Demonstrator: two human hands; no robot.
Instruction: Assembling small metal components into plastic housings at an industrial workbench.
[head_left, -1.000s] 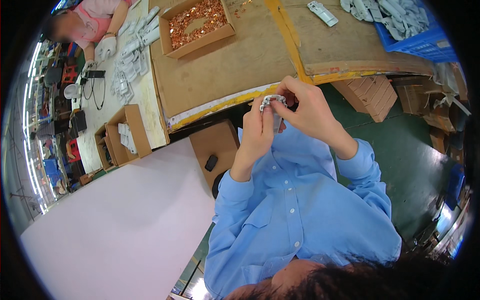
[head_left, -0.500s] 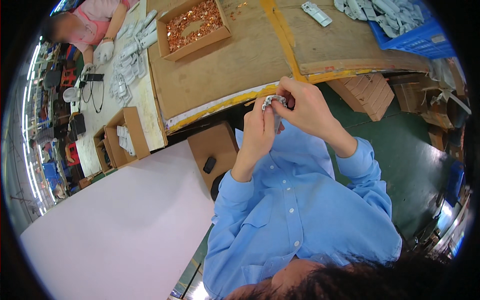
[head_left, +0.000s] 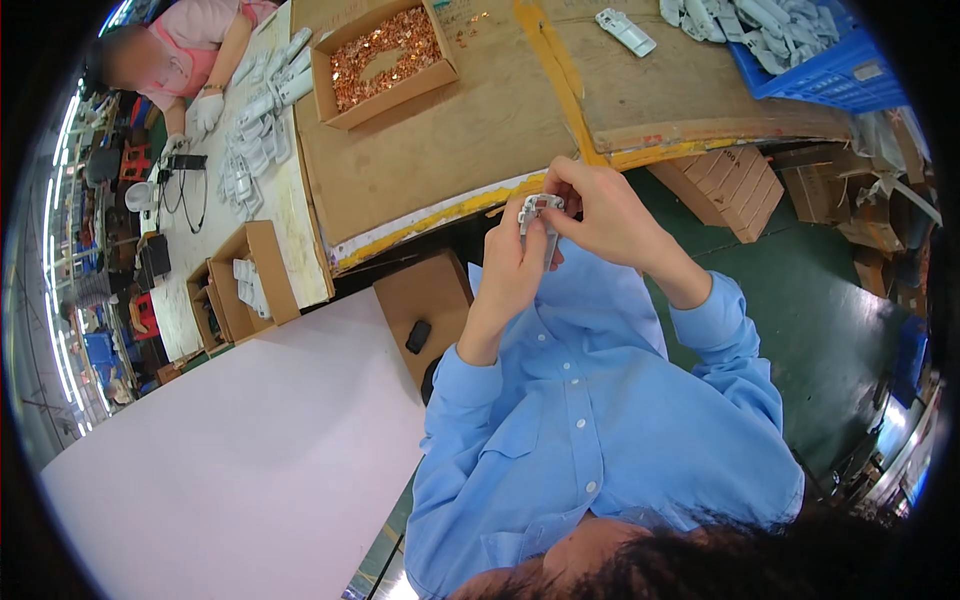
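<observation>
Casing [head_left: 529,211], pale grey and plastic, hung just short of the near edge of the worktop [head_left: 500,130], gripped along its side by the left hand [head_left: 510,270] and pinched at its upper end by the right hand [head_left: 612,222]. Over the last half second it had tipped slightly, showing that end more plainly, which suggested the handling was unfinished. Two hands held one casing; beyond stood one cardboard box [head_left: 400,100] of copper-coloured pieces [head_left: 415,42], uncountably many, one lone pale part [head_left: 625,33], and one blue crate [head_left: 840,82] of overlapping parts.
</observation>
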